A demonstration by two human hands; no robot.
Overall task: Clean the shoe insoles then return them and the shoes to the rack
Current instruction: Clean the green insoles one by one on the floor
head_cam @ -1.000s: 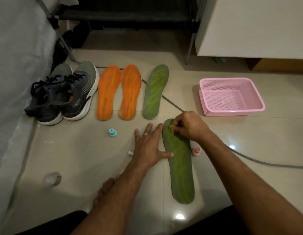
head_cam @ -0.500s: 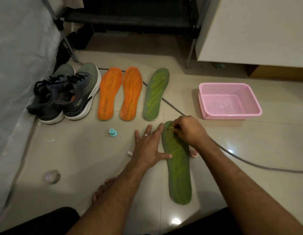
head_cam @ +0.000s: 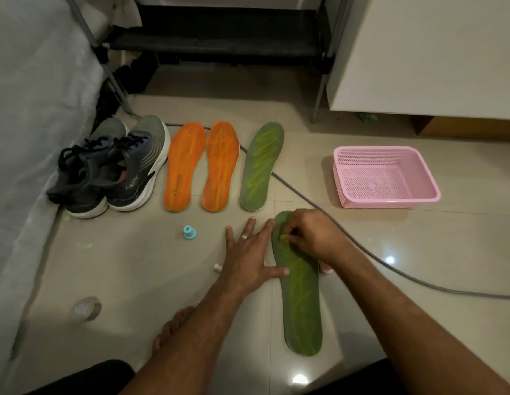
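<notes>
Floor of pale glossy tile [head_cam: 139,269], person seated on it. Near long green foam insole with yellow-green streaks [head_cam: 301,303] lies flat, toe end away from the person. Left hand [head_cam: 252,259] flat on the floor just left of it, fingers straight and spread, thumb tip touching the insole's left edge; ring on one finger. Right hand [head_cam: 311,233] over the toe end, fingers curled and pinching a small yellow-green item [head_cam: 283,238] pressed to the insole; too small to tell what it is.

Farther row, left to right: pair of dark grey laced running shoes with white soles [head_cam: 114,169], two orange foam insoles [head_cam: 201,166] side by side, second green insole [head_cam: 262,166]. Grey cable [head_cam: 362,249] passes under that row and runs off right. Pink perforated plastic basket [head_cam: 385,176] stands well to the right. Small teal cap [head_cam: 189,232] near the left hand; small pink bottle [head_cam: 325,267] mostly hidden behind the right wrist. Black metal rack [head_cam: 219,44] at the back.
</notes>
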